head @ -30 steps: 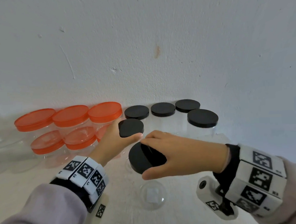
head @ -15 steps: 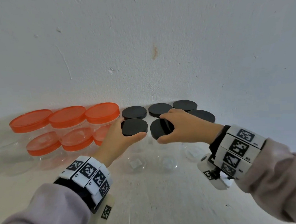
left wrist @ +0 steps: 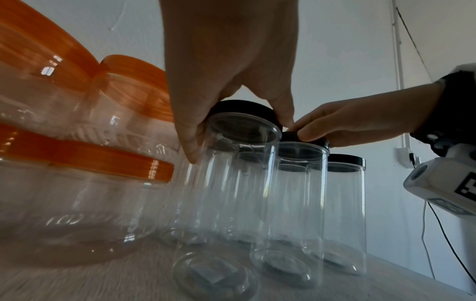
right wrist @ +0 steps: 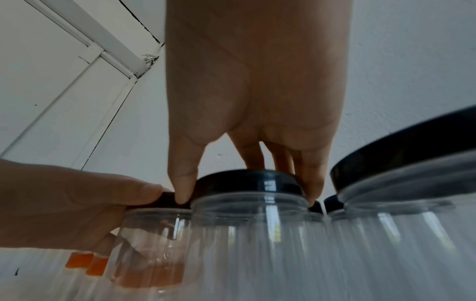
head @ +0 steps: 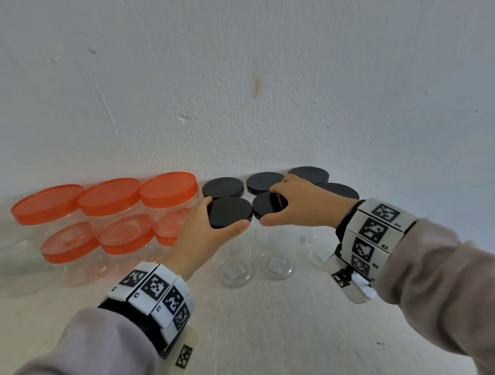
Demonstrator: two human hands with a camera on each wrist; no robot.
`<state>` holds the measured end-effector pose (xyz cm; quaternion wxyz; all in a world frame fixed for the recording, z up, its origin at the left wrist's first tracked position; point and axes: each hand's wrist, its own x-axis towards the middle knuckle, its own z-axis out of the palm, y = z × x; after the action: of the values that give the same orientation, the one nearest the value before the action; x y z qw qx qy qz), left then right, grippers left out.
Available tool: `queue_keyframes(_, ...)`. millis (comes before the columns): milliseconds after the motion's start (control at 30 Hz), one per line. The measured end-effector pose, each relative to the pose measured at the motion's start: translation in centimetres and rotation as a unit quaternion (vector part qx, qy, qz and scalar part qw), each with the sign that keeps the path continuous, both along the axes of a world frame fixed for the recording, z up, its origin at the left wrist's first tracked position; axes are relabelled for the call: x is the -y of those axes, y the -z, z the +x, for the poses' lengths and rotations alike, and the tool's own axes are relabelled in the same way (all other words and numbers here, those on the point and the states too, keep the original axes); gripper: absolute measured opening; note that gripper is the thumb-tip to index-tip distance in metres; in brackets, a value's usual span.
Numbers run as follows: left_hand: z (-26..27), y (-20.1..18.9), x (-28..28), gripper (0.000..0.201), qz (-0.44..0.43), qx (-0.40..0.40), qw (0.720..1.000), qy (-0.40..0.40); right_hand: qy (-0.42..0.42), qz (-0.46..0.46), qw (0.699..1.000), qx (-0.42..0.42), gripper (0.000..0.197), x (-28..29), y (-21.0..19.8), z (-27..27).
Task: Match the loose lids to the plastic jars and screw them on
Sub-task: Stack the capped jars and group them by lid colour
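Two tall clear plastic jars stand side by side in front of a row of lidded jars. My left hand [head: 223, 214] grips the black lid [head: 236, 208] of the left jar [left wrist: 231, 183], thumb on the near edge and fingers on the far edge. My right hand [head: 279, 207] grips the black lid [head: 261, 208] of the right jar [left wrist: 296, 203] from above. In the right wrist view thumb and fingers pinch that lid's [right wrist: 249, 181] rim. Both lids sit on their jars' mouths. The two hands almost touch.
Behind stand several more black-lidded clear jars [head: 222, 187], close to the white wall [head: 234, 73]. Another black-lidded jar [head: 341, 191] is right of my right hand. Stacked wide jars with orange lids [head: 109, 194] fill the left. The pale tabletop [head: 262, 330] lies in front.
My right hand carried its black-lidded jar away from me and set it beside the left jar, near the back row. My left hand kept hold of its lid.
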<state>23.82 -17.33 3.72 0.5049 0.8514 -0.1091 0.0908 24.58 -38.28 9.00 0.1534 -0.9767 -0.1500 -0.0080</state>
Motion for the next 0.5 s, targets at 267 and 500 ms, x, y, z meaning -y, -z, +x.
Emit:
queue_keyframes(267, -0.1, -0.1, 0.0, 0.063, 0.002, 0.005, 1.0, 0.013, -0.008, -0.017, 1.0, 0.013, 0.065, 0.5, -0.1, -0.1)
queue_keyframes(500, 0.1, 0.2, -0.2, 0.063, -0.01, 0.011, 0.999, 0.049, 0.1, 0.053, 0.992, 0.05, 0.06, 5.5, -0.8, -1.3)
